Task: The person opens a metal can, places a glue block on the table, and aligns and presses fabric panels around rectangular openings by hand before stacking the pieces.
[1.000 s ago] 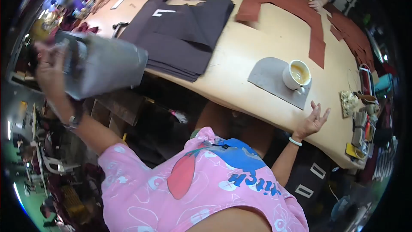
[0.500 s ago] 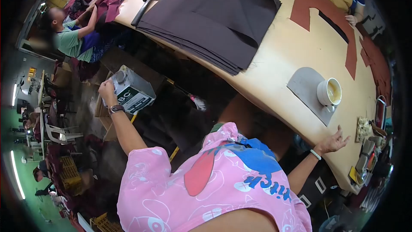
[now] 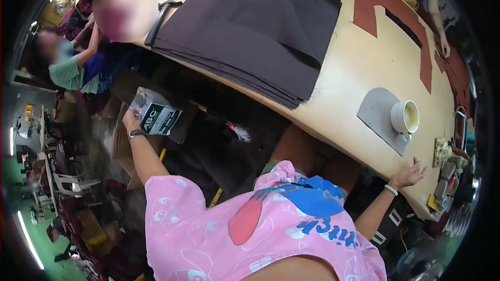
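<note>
My left hand (image 3: 132,119), with a dark watch on its wrist, grips the side of a boxy metal can (image 3: 162,117) low on the left, off the table. The can is tilted and has a round cap and a dark green label reading "ABC". Over the table's near right edge, my right hand (image 3: 410,175) is palm up with its fingers apart, holding nothing. Just beyond it stands a white cup (image 3: 404,116) with something yellowish inside. The cup rests on a grey rounded piece (image 3: 373,107).
Stacked dark fabric (image 3: 245,31) covers the middle of the table (image 3: 333,109), beside a black-handled tool (image 3: 158,22). Reddish-brown cut pieces (image 3: 366,13) lie at the right, near a co-worker's hand (image 3: 444,47). Another person (image 3: 70,65) works at the far left. A cardboard box (image 3: 123,148) stands below.
The can has turned so its label faces me more, and my left hand has dropped slightly with it. The co-worker's hand at the right has shifted off the reddish-brown piece.
</note>
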Tool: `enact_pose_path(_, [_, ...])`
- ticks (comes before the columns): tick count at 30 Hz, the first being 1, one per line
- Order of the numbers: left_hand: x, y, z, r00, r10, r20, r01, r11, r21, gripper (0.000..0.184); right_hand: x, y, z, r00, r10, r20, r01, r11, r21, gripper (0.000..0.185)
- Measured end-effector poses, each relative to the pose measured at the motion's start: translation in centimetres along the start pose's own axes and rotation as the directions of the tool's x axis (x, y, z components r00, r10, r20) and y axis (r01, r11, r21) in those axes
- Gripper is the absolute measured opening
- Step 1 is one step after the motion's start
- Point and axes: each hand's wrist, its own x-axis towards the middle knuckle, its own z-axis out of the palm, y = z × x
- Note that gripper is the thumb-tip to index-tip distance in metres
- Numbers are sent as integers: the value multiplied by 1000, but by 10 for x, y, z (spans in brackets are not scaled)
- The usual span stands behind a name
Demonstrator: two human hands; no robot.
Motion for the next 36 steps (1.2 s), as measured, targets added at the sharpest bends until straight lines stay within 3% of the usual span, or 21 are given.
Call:
enact_pose_path(1, [-17, 12, 5, 999, -38, -30, 42, 988, 149, 7, -1, -4, 0, 1000, 8, 5, -7, 1000, -24, 46])
enact_pose_path(2, [-7, 13, -3, 995, -54, 82, 41, 987, 155, 7, -2, -8, 1, 1000, 16, 7, -15, 999, -50, 46])
enact_pose_path(3, [30, 7, -18, 975, -180, 128, 152, 967, 205, 6, -2, -10, 0, 1000, 23, 9, -22, 997, -77, 46])
enact_pose_path(7, [14, 7, -12, 995, -94, 28, 95, 994, -46, 6, -1, 5, -1, 999, 40, 20, -41, 998, 46, 43])
enact_pose_path(9, [-22, 11, 3, 999, -32, -28, 27, 986, -163, 10, -4, -3, 0, 992, 95, 79, -102, 990, 100, 43])
enact_pose_path(12, [-16, 9, 20, 949, -8, -316, 4, 1000, -12, 27, -12, -20, 2, 980, 154, 124, -172, 974, 145, 42])
enact_pose_path(14, [-37, 19, 39, 852, 397, -340, -223, 864, 451, 44, -13, -24, 3, 968, 231, 100, -247, 944, 219, 44])
enact_pose_path(16, [-81, 28, 75, 665, 733, -144, -362, 485, 796, 63, -16, -31, 6, 983, 181, 44, -186, 951, 246, 49])
enact_pose_path(18, [-122, 27, 122, 458, 886, 70, -655, 283, 700, 66, -10, -7, 10, 998, 22, -59, -11, 983, 185, 55])
enact_pose_path(19, [-175, 34, 157, 470, 866, 171, -719, 263, 644, 63, -9, -15, 10, 997, 68, -34, -61, 986, 158, 55])
enact_pose_path(21, [-238, 27, 214, 261, 900, 349, -877, 70, 475, 56, -13, -26, 9, 994, 111, 24, -113, 975, 190, 53])
enact_pose_path(22, [-292, 29, 241, 210, 879, 427, -932, 48, 359, 52, -15, -26, 10, 993, 102, 60, -114, 961, 252, 51])
enact_pose_path(24, [-378, 19, 284, 78, 818, 570, -985, -25, 171, 47, -18, -41, 8, 957, 260, 130, -288, 910, 299, 37])
enact_pose_path(26, [-455, -4, 314, -47, 727, 685, -996, 22, -90, 48, -17, -40, 10, 990, 24, 137, -42, 991, 130, 34])
enact_pose_path(27, [-487, -15, 324, -150, 651, 744, -981, -4, -194, 51, -16, -35, 14, 944, -284, 167, 299, 952, -71, 38])
enact_pose_path(28, [-519, -28, 333, -207, 599, 774, -952, 60, -301, 55, -17, -53, 19, 936, -242, 256, 247, 969, 12, 41])
enact_pose_path(29, [-546, -46, 341, -223, 549, 806, -904, 192, -381, 63, -16, -66, 26, 940, -171, 294, 173, 985, 20, 61])
enact_pose_path(31, [-589, -70, 349, -299, 420, 857, -898, 181, -402, 72, -13, -82, 39, 909, -236, 342, 261, 965, -27, 91])
enact_pose_path(34, [-621, -100, 350, -243, 245, 939, -941, 175, -289, 73, -5, -88, 55, 893, -205, 401, 265, 959, -100, 114])
enact_pose_path(36, [-617, -119, 349, -244, 166, 956, -960, 97, -262, 75, 1, -89, 51, 882, -110, 459, 142, 989, -34, 117])
